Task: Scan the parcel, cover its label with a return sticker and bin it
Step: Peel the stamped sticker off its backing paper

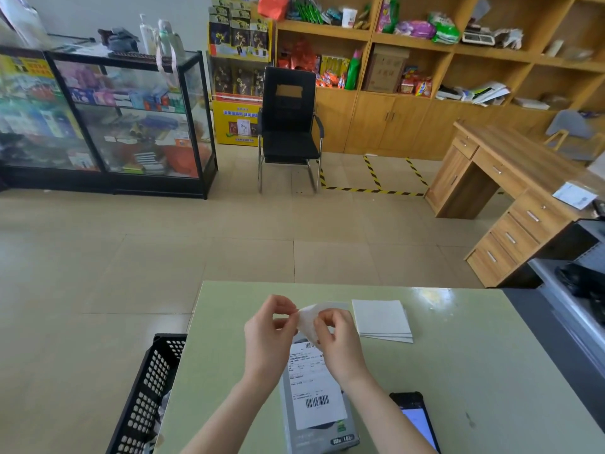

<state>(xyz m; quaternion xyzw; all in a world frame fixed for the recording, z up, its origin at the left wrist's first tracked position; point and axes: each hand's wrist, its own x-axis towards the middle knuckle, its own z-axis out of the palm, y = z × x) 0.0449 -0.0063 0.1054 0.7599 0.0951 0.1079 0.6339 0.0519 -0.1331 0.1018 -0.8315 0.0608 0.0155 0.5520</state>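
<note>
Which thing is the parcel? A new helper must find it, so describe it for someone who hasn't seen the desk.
On the green table, directly below both hands, lies the parcel, a flat grey box. Unlike the blank white sheets and phone beside it, it carries a printed barcode label.

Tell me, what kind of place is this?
Probably a small shop that also handles parcels. A glass counter and wooden shelves are full of goods, and a labelled parcel lies on the green table.
</note>
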